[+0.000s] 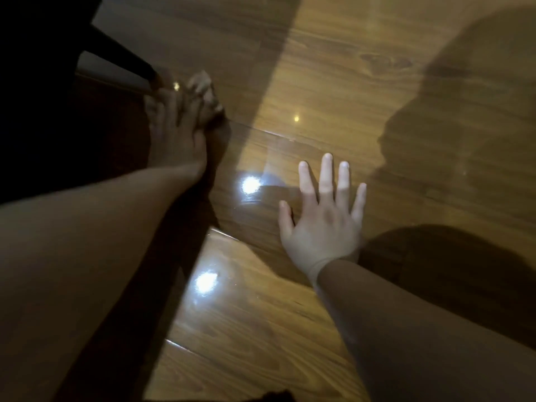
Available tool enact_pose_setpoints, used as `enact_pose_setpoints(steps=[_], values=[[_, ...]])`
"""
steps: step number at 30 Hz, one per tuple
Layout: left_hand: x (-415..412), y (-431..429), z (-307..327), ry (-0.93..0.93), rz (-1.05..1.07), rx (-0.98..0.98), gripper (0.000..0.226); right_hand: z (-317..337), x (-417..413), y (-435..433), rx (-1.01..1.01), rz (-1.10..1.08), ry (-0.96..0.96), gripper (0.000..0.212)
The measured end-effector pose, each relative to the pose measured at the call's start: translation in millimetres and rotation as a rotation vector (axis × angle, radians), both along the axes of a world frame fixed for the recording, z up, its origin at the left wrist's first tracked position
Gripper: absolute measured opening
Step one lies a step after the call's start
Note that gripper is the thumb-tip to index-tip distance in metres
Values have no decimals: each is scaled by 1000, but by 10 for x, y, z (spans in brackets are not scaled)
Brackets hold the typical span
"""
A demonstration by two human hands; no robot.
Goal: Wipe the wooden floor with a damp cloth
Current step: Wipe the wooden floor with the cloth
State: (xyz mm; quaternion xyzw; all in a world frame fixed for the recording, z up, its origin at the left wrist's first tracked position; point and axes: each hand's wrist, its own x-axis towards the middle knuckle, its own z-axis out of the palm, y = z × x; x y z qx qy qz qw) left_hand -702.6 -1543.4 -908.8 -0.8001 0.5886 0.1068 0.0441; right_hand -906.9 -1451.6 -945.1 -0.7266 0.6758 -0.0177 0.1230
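The glossy wooden floor (333, 91) fills the view, with bright light spots reflected on its planks. My left hand (174, 134) reaches forward into the shadow at the upper left, its fingers over a small pale crumpled cloth (204, 87) that it holds against the floor. My right hand (322, 216) lies flat on a plank in the middle of the view, with fingers spread and nothing in it.
A dark slanted furniture leg (124, 56) comes down to the floor just behind the cloth. Dark furniture (37, 68) covers the upper left. A pale baseboard (113, 74) runs behind the leg. Broad shadows (452, 134) lie across the floor at the right.
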Motion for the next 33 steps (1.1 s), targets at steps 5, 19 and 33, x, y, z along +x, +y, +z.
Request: enact_pose_setpoints(steps=[5, 19, 33], values=[[-133, -251, -230, 142, -43, -80, 55, -13, 62, -72, 29, 46, 11, 66], [-444, 610, -140, 316, -70, 120, 51, 202, -223, -30, 95, 141, -250, 50], [-1768, 700, -135, 200, -398, 80, 54, 434, -1525, 80, 358, -123, -210, 63]])
